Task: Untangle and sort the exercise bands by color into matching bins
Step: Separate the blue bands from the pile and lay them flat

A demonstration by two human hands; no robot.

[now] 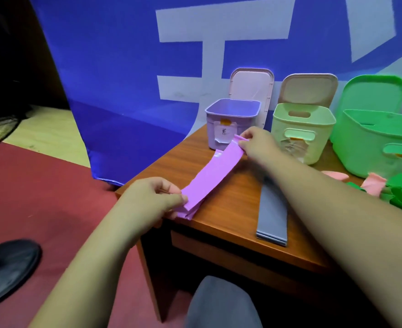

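Head view: we see the left hand point(152, 200) pinching the near end of the purple band point(215, 174) at the bench's point(228, 209) near left corner. The right hand point(256, 143) pinches the far end just in front of the purple bin point(247, 124). We read the hands held well apart as a way to pull the band flat and check it is free of knots. The far end sits by its matching bin, ready to drop in.

The band looks like a flat, smooth loop, its layers showing at the near end, with a slight curl at the far end. We can't tell whether it touches the bench.

A grey band point(272, 214) lies flat to the right. The pale bin point(283, 124) and green bin point(361, 147) stand open at far right, and a pink-green tangle point(399, 192) sits near them, unsorted.
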